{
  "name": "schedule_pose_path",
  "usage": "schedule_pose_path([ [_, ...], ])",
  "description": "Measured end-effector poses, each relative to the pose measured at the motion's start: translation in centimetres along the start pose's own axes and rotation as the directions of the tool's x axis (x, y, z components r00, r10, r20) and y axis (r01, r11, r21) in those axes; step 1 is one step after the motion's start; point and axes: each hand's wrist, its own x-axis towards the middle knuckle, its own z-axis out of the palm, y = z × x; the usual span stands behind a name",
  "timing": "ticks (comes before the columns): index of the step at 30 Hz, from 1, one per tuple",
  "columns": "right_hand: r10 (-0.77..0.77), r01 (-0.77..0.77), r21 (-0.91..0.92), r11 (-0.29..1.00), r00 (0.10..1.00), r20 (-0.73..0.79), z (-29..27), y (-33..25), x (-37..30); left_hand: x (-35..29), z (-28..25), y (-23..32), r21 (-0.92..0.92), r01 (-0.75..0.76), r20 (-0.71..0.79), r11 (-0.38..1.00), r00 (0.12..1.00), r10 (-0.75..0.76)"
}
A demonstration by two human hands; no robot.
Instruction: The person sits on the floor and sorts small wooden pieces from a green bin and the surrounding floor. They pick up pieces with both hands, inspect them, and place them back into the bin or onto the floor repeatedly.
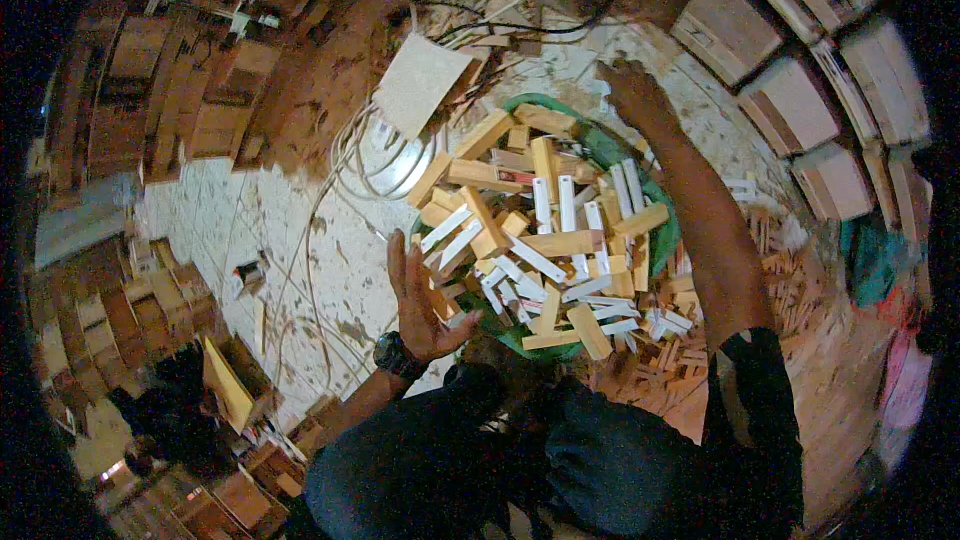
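Left hand [424, 308] unclenched, fingers spread; right hand [638, 96] curled somewhat, can't tell if it's grasping anything.
Left to right: looped cable [345, 172] on floor, pale board [420, 86] farther out, left hand with watch [400, 354] at heap's near-left edge, contact unclear. Green tub [604, 146] in middle, ahead of knees, piled with wooden blocks [563, 243] and white strips [567, 202]. Right hand beyond tub's far-right rim; stacked boxes [793, 108] farther right.
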Motion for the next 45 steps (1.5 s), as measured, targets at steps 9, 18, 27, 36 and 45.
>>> schedule_pose_path([
  [9,0.153,0.144,0.549,0.823,0.875,-0.459,-9.3,-4.8,-0.2,-0.7,-0.9,-0.4,-0.018,0.212,0.026,0.977,0.977,-0.211],
  [18,-0.763,0.781,0.004,0.625,0.612,-0.208,-16.7,-19.2,-2.1,0.4,-0.7,-0.3,0.06,0.106,-0.026,0.993,0.994,-0.104],
  [27,-0.819,0.795,0.229,0.561,0.574,0.013,-14.2,-21.6,-2.2,-0.8,-1.0,-0.3,0.053,0.241,-0.024,0.969,0.97,-0.24],
  [36,-0.637,0.601,0.358,0.714,0.771,-0.023,-13.1,-20.8,-3.1,0.0,-0.7,-1.6,-0.212,0.217,-0.024,0.953,0.974,-0.227],
  [45,-0.237,0.378,0.513,0.771,0.917,-0.32,-16.5,-16.1,-6.1,1.8,-2.6,-2.0,-0.206,0.202,-0.183,0.958,0.953,-0.24],
])
